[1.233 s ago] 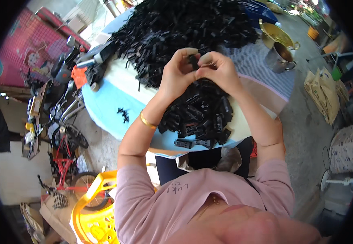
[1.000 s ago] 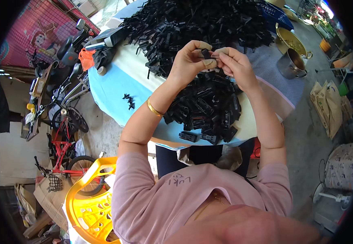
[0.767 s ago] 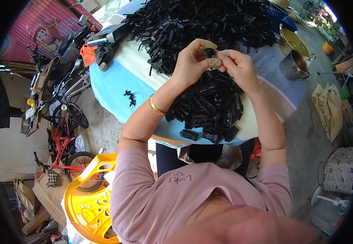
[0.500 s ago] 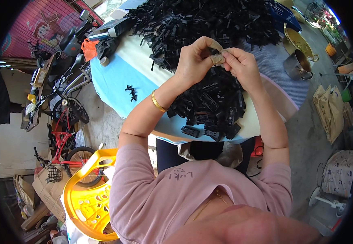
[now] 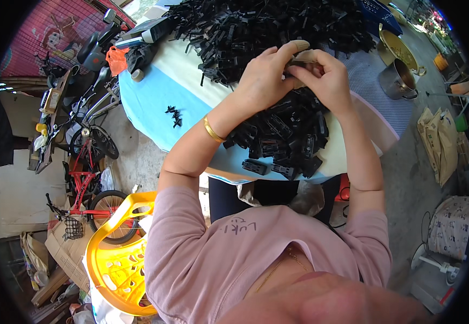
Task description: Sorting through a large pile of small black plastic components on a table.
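My left hand (image 5: 264, 80) and my right hand (image 5: 330, 82) meet above the table, fingers bent in and fingertips close together. Several fingertips wear pale beige covers or tape. Whatever they pinch is hidden behind the fingers. Below them lies a smaller pile of black plastic clip-like parts (image 5: 277, 141), reaching to the table's near edge. Just beyond my hands spreads a much larger heap of black plastic parts (image 5: 234, 35). A few small black pieces (image 5: 175, 116) sit apart on the blue stripe of the tablecloth (image 5: 150, 94), left of my left forearm.
At the table's right stand a metal pot (image 5: 395, 81) and a brass-coloured pan (image 5: 393, 48). Boxes (image 5: 150, 32) and an orange bag (image 5: 116, 60) are at the far left. A yellow plastic chair (image 5: 96, 256) stands beside me, with a red bicycle (image 5: 86, 189) beyond.
Both hands have shifted slightly away from me and to the right. My right fingers are more curled now, and the fingertips have changed position against each other.
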`<state>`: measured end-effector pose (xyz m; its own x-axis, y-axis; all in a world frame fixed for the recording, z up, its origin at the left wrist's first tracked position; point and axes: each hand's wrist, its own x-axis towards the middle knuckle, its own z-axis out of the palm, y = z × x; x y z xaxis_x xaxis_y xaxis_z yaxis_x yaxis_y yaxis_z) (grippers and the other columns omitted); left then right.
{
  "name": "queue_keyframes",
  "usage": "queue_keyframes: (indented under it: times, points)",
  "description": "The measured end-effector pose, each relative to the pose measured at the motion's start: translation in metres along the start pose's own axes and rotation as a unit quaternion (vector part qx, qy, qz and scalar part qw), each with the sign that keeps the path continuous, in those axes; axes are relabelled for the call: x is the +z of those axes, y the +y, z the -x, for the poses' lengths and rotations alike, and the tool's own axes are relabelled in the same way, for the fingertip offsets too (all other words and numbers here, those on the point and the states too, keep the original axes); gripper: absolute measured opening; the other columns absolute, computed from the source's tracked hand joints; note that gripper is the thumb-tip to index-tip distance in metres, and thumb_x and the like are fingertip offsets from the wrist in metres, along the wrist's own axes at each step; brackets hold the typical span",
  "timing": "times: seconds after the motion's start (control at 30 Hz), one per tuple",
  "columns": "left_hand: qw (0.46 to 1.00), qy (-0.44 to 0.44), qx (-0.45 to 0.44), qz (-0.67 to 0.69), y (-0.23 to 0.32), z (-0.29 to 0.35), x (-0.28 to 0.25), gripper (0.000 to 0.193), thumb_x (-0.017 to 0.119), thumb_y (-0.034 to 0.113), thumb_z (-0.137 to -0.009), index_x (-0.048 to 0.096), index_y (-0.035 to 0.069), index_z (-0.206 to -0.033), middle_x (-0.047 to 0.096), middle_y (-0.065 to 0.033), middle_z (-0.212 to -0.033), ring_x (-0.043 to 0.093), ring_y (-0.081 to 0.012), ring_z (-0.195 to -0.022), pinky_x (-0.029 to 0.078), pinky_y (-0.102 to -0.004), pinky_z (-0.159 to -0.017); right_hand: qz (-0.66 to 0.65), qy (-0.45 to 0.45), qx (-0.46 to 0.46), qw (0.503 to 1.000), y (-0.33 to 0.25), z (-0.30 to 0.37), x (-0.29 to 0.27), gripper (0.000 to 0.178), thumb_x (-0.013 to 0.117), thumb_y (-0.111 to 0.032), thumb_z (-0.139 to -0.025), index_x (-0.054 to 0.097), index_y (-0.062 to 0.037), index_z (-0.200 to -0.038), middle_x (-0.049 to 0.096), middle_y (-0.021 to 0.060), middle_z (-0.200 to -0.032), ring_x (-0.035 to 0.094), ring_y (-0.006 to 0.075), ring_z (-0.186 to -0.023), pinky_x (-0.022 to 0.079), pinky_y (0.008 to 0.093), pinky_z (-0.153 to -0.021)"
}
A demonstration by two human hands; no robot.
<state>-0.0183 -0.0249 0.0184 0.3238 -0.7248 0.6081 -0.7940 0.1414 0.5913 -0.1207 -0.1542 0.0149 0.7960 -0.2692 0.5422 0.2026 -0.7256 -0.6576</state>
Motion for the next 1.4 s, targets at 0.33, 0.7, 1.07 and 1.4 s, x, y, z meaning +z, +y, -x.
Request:
queue_keyframes:
  times: [0.33,0.7,1.07,1.4]
  points:
    - [0.832,-0.233,-0.075,0.498,-0.037,-0.012,-0.033,0.048,0.067,-0.004,-0.069,0.047,-0.002,-0.113,0.058,-0.0126,-0.103,0.061,-0.0232,-0.092,0.053,-0.0303,-0.076,-0.35,-0.027,0.099,0.931,0.018,0.0,-0.007,0.023,0.064,-0.013,-0.081,0.06,-0.0022,-0.101,0.06,-0.0009,-0.084,0.055,0.0053,-0.075,0.045,0.0166,-0.065]
    - [0.827,-0.143,-0.213,0.5,-0.025,-0.004,-0.016,0.017,0.063,0.007,-0.079,0.052,-0.001,-0.09,0.059,-0.0074,-0.083,0.063,-0.0196,-0.083,0.052,-0.0277,-0.075,-0.225,0.0,-0.01,0.974,0.004,-0.001,-0.001,0.025,0.061,-0.012,-0.083,0.059,-0.0034,-0.106,0.058,-0.0018,-0.081,0.053,0.0039,-0.071,0.043,0.0154,-0.063]
    - [0.913,-0.006,-0.132,0.386,-0.009,-0.003,-0.008,0.028,0.059,-0.003,-0.079,0.052,-0.004,-0.106,0.061,-0.0092,-0.088,0.061,-0.0147,-0.081,0.051,-0.025,-0.073,-0.164,0.042,0.033,0.985,-0.003,0.001,0.003,0.011,0.055,-0.014,-0.088,0.058,-0.0029,-0.086,0.052,-0.0034,-0.069,0.046,0.0023,-0.062,0.036,0.0151,-0.055]
    - [0.987,0.084,-0.04,0.132,-0.008,0.005,0.004,0.018,0.064,-0.003,-0.075,0.06,-0.003,-0.093,0.062,-0.0071,-0.087,0.059,-0.0104,-0.078,0.05,-0.0221,-0.07,-0.181,-0.019,0.112,0.977,-0.009,0.0,0.002,0.011,0.053,-0.01,-0.088,0.059,-0.0022,-0.085,0.052,-0.0032,-0.064,0.041,0.0006,-0.056,0.029,0.015,-0.049]
